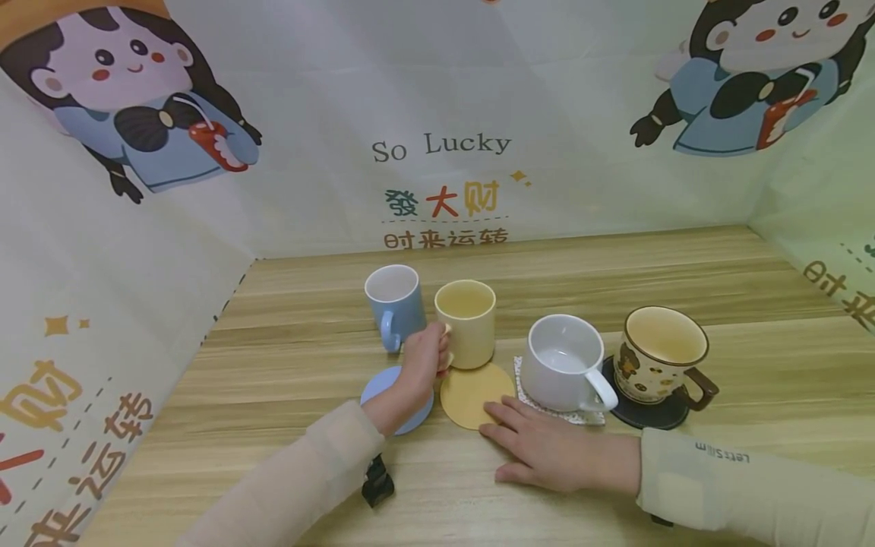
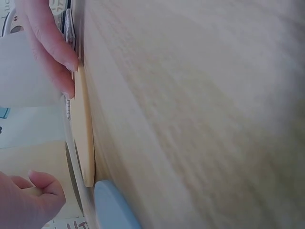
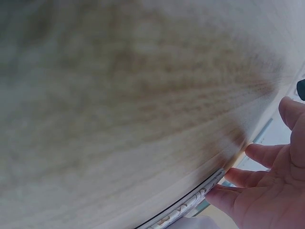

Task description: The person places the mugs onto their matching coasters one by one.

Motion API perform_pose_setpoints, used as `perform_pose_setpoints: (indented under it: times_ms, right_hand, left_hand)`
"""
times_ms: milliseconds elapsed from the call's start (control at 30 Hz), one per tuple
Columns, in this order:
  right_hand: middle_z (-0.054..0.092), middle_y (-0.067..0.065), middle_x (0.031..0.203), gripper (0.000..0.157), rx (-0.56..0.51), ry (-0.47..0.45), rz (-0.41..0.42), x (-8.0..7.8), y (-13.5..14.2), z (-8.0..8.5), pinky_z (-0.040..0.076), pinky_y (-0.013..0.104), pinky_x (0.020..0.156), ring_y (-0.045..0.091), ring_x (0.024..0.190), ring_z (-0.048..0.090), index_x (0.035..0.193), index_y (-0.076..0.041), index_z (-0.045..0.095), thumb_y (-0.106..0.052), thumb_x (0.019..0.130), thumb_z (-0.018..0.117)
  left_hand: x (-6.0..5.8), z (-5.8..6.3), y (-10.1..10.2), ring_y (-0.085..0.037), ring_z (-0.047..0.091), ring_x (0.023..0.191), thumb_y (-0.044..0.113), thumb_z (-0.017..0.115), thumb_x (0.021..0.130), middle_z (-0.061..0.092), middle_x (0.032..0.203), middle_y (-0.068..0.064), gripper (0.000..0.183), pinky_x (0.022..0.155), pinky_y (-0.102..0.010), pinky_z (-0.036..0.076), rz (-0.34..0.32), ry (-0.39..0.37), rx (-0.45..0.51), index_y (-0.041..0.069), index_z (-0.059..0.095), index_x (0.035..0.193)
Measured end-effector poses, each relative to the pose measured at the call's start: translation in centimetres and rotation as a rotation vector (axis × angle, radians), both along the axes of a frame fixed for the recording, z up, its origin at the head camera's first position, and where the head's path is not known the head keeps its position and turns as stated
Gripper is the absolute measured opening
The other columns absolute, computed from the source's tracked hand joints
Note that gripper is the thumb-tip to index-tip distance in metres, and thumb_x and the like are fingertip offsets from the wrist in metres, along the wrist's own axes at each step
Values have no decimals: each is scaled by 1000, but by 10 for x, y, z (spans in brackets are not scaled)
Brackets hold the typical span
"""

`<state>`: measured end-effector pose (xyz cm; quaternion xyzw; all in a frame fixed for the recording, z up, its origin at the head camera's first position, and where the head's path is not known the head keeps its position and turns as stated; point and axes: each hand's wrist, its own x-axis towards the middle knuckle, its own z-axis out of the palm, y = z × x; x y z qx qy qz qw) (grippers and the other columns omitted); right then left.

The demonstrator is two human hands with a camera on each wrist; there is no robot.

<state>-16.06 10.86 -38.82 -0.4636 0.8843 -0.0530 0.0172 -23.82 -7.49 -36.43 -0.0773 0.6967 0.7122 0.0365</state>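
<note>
My left hand (image 1: 420, 361) grips the handle of a pale yellow mug (image 1: 472, 327). The mug is upright at the far edge of a round yellow coaster (image 1: 472, 399); whether its base touches the table is unclear. In the left wrist view, thumb and fingers of the left hand (image 2: 31, 202) close round the handle. My right hand (image 1: 547, 448) lies palm down with fingers extended, its fingertips at the yellow coaster's right edge. In the right wrist view, the right hand's fingers (image 3: 259, 152) are spread, beside the edge of a patterned square coaster (image 3: 183, 207).
A blue mug (image 1: 403, 304) stands behind a round blue coaster (image 1: 417, 418), left of the yellow mug. To the right, a white mug (image 1: 557, 372) sits on the patterned coaster, and a brown-handled mug (image 1: 659, 349) on a black coaster (image 1: 649, 414). Printed cloth (image 1: 307, 182) walls the wooden table.
</note>
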Motion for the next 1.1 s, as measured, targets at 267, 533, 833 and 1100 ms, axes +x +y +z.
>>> perform_pose_setpoints:
  times_ms: [267,533,833,1100]
  right_hand:
    - [41,20,137,55,-1,10,3,0,0,0,35,47,101,40,125,39,130,-5,47,-45,93,44]
    - [41,20,137,56,0,11,3,0,0,0,35,47,101,40,125,38,131,-5,47,-46,93,43]
    - [40,20,138,55,1,-1,2,0,0,2,35,47,101,41,125,38,131,-5,47,-45,92,44]
    - [43,19,135,52,-11,35,6,0,0,0,37,47,99,40,122,41,129,-6,49,-42,92,47]
  left_hand:
    - [2,-3,-3,-7,24,40,17,40,80,25,42,6,33,42,-22,27,-24,12,20,16,30,49]
    - [8,-1,-7,-7,22,39,18,39,80,23,42,6,33,42,-21,27,-30,-3,29,15,28,49]
    - [11,-1,-12,-6,21,38,18,38,80,22,42,7,34,42,-21,29,-50,-7,12,16,28,48]
    - [14,0,-16,-7,21,37,18,38,83,23,40,7,36,42,-22,30,-91,-11,-6,16,28,49]
